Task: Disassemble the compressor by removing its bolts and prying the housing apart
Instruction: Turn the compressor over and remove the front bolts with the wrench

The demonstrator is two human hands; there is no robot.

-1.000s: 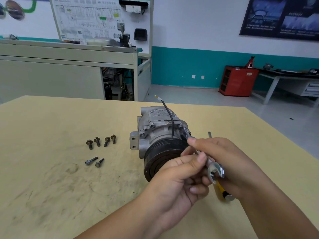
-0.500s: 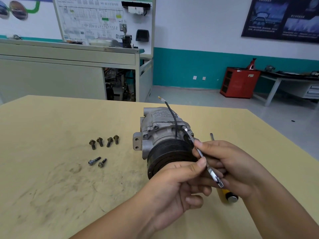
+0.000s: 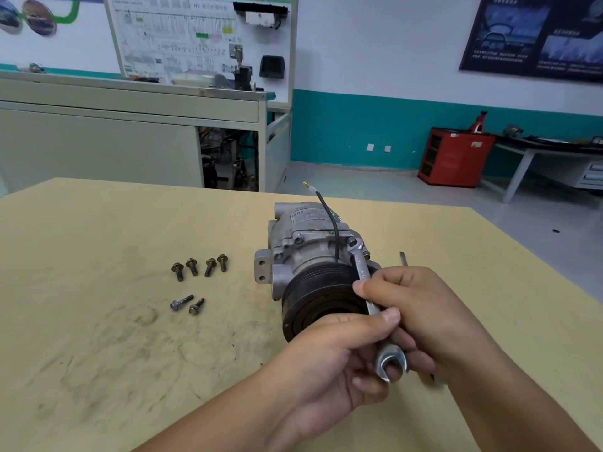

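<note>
The compressor (image 3: 310, 252) is lying on its side on the yellow bench (image 3: 98, 337), with its black pulley (image 3: 319, 301) facing the camera. Both hands are holding a wrench (image 3: 364, 282). The left hand (image 3: 339, 363) is pinching its shank between the thumb and curled fingers (image 3: 368, 383), and the right hand (image 3: 424, 314) is curling its fingers around it. The wrench's far end is sitting on a housing bolt (image 3: 351, 242). Six loose bolts (image 3: 210, 267) are lying to the left, well apart from the compressor.

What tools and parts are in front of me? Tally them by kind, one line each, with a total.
Loose bolts: 6
Compressor: 1
Wrench: 1
Screwdriver, mostly hidden: 1
Total: 9
</note>
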